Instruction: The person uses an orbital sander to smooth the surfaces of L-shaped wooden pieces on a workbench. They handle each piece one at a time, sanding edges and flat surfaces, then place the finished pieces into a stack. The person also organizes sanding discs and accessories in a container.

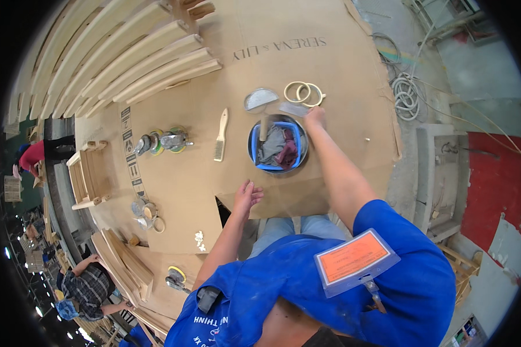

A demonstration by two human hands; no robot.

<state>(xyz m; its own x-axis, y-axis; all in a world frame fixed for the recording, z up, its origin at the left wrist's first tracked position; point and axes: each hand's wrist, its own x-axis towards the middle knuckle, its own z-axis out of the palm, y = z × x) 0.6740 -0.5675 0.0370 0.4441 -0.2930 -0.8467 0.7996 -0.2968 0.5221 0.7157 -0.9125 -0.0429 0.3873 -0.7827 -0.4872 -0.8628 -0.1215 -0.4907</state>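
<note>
My right hand (315, 119) is closed at the edge of a flat, greyish, see-through piece (293, 109), seemingly a scraper or plastic sheet. Just beyond it lie rolls of pale masking tape (310, 96). To their left rests a half-round clear plastic piece (261, 99). A dark round tub with a blue square container (297, 130) inside sits nearer to me. Grey rags (274, 149) and a maroon rag (286, 156) fill it, with a wooden-looking handle (264, 128) standing at the left. Low and left of the tub, my left hand (248, 198) is open, holding nothing.
A wooden-handled brush (222, 134) lies left of the tub on the cardboard-covered table (341, 69). Several sanders (167, 140) and tape rolls (148, 211) are farther left. Slatted wooden frames (127, 55) occupy the far left. Coiled hose (406, 97) hangs beyond the right edge. Two people work at left.
</note>
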